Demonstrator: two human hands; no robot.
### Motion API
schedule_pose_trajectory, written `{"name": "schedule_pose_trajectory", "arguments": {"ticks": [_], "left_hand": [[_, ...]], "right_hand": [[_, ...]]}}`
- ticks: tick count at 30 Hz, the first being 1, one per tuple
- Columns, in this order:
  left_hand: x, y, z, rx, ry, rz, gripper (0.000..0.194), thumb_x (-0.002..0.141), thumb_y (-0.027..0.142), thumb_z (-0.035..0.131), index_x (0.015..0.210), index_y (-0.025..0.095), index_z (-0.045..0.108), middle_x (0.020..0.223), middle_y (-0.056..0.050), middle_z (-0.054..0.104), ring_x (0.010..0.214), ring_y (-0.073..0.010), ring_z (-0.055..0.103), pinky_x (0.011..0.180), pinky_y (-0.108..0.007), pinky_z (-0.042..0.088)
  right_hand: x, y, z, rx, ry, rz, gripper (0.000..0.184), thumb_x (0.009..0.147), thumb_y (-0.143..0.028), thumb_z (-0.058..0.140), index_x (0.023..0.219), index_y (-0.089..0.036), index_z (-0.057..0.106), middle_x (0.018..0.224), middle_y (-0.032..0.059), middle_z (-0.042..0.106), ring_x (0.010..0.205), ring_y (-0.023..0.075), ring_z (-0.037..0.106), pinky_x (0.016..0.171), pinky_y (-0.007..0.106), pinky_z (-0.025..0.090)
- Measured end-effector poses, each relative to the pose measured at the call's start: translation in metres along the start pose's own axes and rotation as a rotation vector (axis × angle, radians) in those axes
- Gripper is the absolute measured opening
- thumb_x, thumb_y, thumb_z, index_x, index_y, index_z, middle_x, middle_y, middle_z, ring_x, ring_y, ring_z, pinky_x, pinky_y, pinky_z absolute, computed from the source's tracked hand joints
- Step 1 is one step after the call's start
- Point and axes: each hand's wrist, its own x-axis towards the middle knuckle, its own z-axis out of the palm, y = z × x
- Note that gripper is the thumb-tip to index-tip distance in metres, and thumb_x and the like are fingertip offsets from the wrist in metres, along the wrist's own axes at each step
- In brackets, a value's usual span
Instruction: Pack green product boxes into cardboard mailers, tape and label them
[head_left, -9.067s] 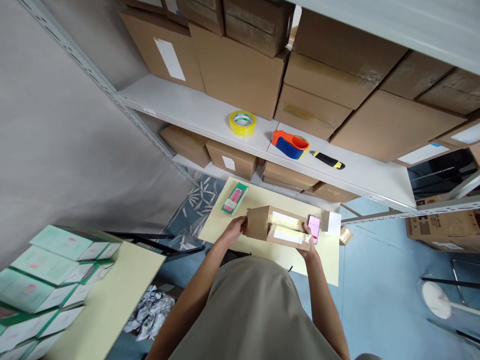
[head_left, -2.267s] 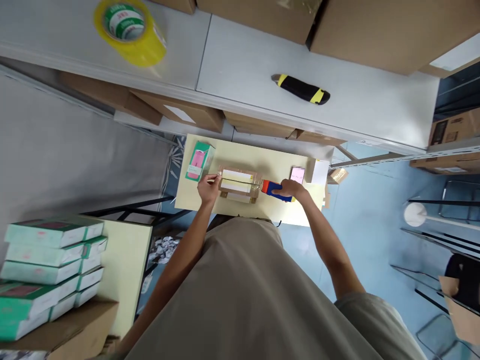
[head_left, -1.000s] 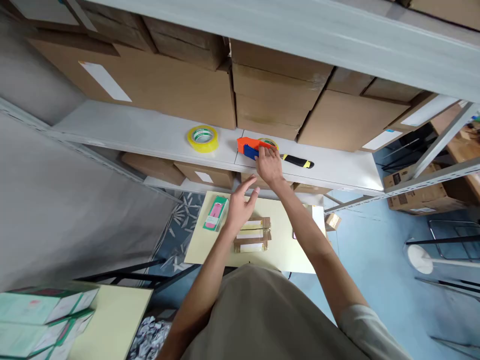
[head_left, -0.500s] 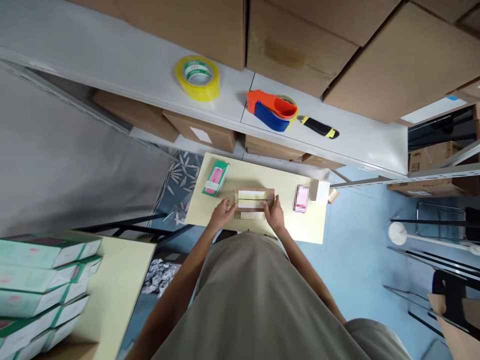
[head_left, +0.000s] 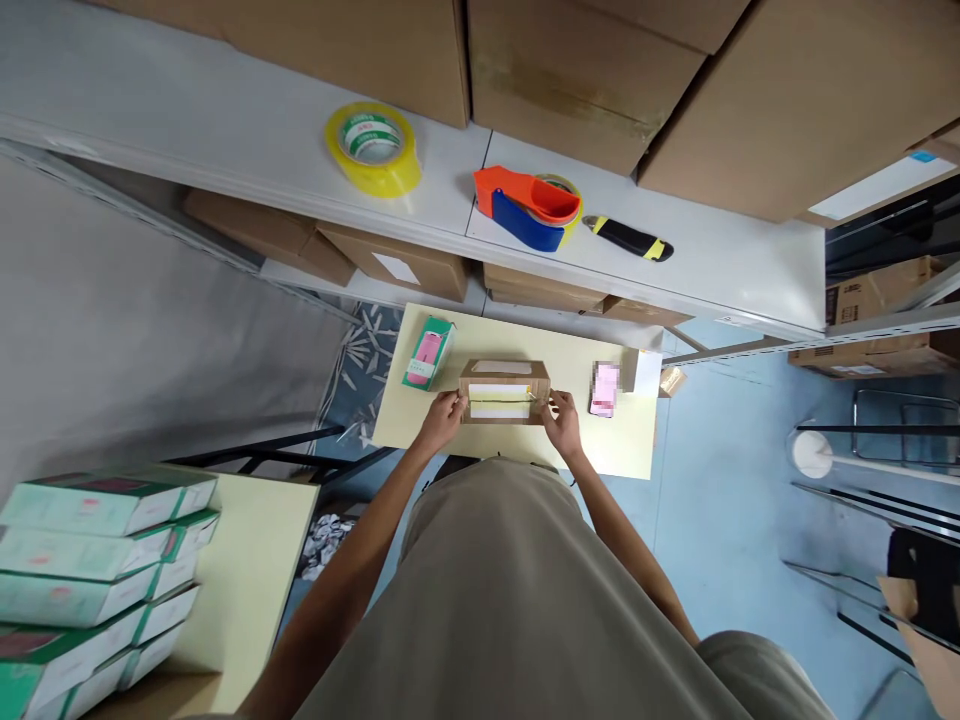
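Observation:
A small brown cardboard box [head_left: 504, 370] with white strips and a dark slit along its near face sits between my two hands, over the cream table. My left hand [head_left: 441, 420] grips its left end, with fingers and thumb closed at the edge. At the opposite end, my right hand [head_left: 562, 424] pinches the right edge. Left of the box lies a green box with a pink front [head_left: 427, 355]. A phone with a pink, blurred screen [head_left: 604, 388] lies to the right, beside a white box [head_left: 643, 371].
Above the table runs a grey shelf [head_left: 247, 120] bearing a yellow tape roll [head_left: 373, 150], an orange-blue tape dispenser [head_left: 529, 208], a box cutter [head_left: 630, 238] and large cartons [head_left: 555, 90]. Stacked green-white boxes [head_left: 90, 510] stand on a side table [head_left: 262, 530] at lower left.
The box has turned in my hands: its slit face now points toward me and another face shows behind. Both hands have shifted to the box's ends. The camera view has moved slightly.

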Motion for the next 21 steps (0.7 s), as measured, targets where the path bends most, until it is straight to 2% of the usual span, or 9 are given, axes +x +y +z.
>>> {"name": "schedule_pose_trajectory", "arguments": {"ticks": [2, 4, 6, 9, 11, 13, 17, 21], "left_hand": [[-0.011, -0.007, -0.003, -0.1, -0.001, 0.035, 0.03, 0.091, 0.042, 0.063, 0.111, 0.02, 0.073, 0.127, -0.015, 0.075, 0.102, -0.0266, 0.076, 0.092, -0.041, 0.063], [-0.02, -0.015, 0.0, -0.236, -0.019, 0.02, 0.046, 0.083, 0.035, 0.066, 0.127, 0.02, 0.07, 0.141, -0.017, 0.071, 0.107, -0.0261, 0.077, 0.094, -0.042, 0.065], [-0.024, -0.02, 0.007, -0.339, -0.065, -0.082, 0.052, 0.075, 0.027, 0.068, 0.127, 0.019, 0.071, 0.142, -0.017, 0.072, 0.111, -0.028, 0.078, 0.099, -0.046, 0.064], [-0.02, -0.024, 0.016, -0.378, -0.11, -0.233, 0.043, 0.068, 0.021, 0.07, 0.111, 0.017, 0.074, 0.129, -0.018, 0.079, 0.111, -0.0341, 0.079, 0.105, -0.054, 0.062], [-0.012, -0.023, 0.018, -0.364, -0.063, -0.257, 0.039, 0.07, 0.022, 0.07, 0.108, 0.018, 0.075, 0.125, -0.019, 0.08, 0.119, -0.0378, 0.077, 0.111, -0.059, 0.058], [-0.002, -0.019, 0.018, -0.361, 0.009, -0.251, 0.04, 0.074, 0.026, 0.07, 0.114, 0.02, 0.074, 0.131, -0.018, 0.078, 0.129, -0.038, 0.073, 0.116, -0.06, 0.054], [0.017, -0.003, 0.014, -0.386, 0.083, -0.22, 0.042, 0.088, 0.036, 0.066, 0.125, 0.018, 0.072, 0.135, -0.019, 0.077, 0.131, -0.034, 0.072, 0.113, -0.053, 0.058], [0.015, 0.01, 0.002, -0.432, 0.1, -0.15, 0.048, 0.098, 0.054, 0.063, 0.132, 0.02, 0.071, 0.139, -0.017, 0.075, 0.128, -0.0314, 0.073, 0.11, -0.048, 0.06]], "right_hand": [[-0.011, 0.005, -0.007, 0.056, 0.005, -0.038, 0.051, 0.105, -0.037, 0.05, 0.151, -0.015, 0.06, 0.145, 0.0187, 0.062, 0.114, 0.023, 0.072, 0.094, 0.035, 0.063], [-0.02, 0.012, -0.008, 0.096, -0.034, -0.046, 0.051, 0.102, -0.027, 0.049, 0.151, -0.017, 0.06, 0.146, 0.0174, 0.064, 0.115, 0.0219, 0.073, 0.094, 0.035, 0.064], [-0.023, 0.021, -0.005, 0.117, -0.105, 0.024, 0.046, 0.099, -0.02, 0.048, 0.141, -0.019, 0.066, 0.141, 0.0147, 0.07, 0.117, 0.0208, 0.074, 0.096, 0.034, 0.063], [-0.016, 0.032, 0.003, 0.118, -0.17, 0.192, 0.034, 0.097, -0.019, 0.05, 0.12, -0.019, 0.075, 0.126, 0.0125, 0.08, 0.114, 0.0217, 0.077, 0.099, 0.035, 0.062], [-0.006, 0.035, 0.007, 0.128, -0.146, 0.25, 0.034, 0.1, -0.024, 0.048, 0.116, -0.017, 0.076, 0.124, 0.0147, 0.081, 0.112, 0.0232, 0.078, 0.098, 0.037, 0.062], [0.006, 0.033, 0.008, 0.164, -0.115, 0.262, 0.04, 0.105, -0.031, 0.041, 0.123, -0.015, 0.074, 0.13, 0.0173, 0.079, 0.113, 0.0231, 0.078, 0.094, 0.036, 0.062], [0.023, 0.015, 0.005, 0.256, -0.119, 0.245, 0.054, 0.112, -0.048, 0.035, 0.129, -0.014, 0.072, 0.129, 0.0174, 0.08, 0.108, 0.0225, 0.079, 0.087, 0.032, 0.062], [0.017, -0.002, -0.01, 0.375, -0.104, 0.193, 0.065, 0.114, -0.061, 0.029, 0.139, -0.017, 0.069, 0.137, 0.0159, 0.077, 0.113, 0.0223, 0.078, 0.091, 0.03, 0.062]]}}
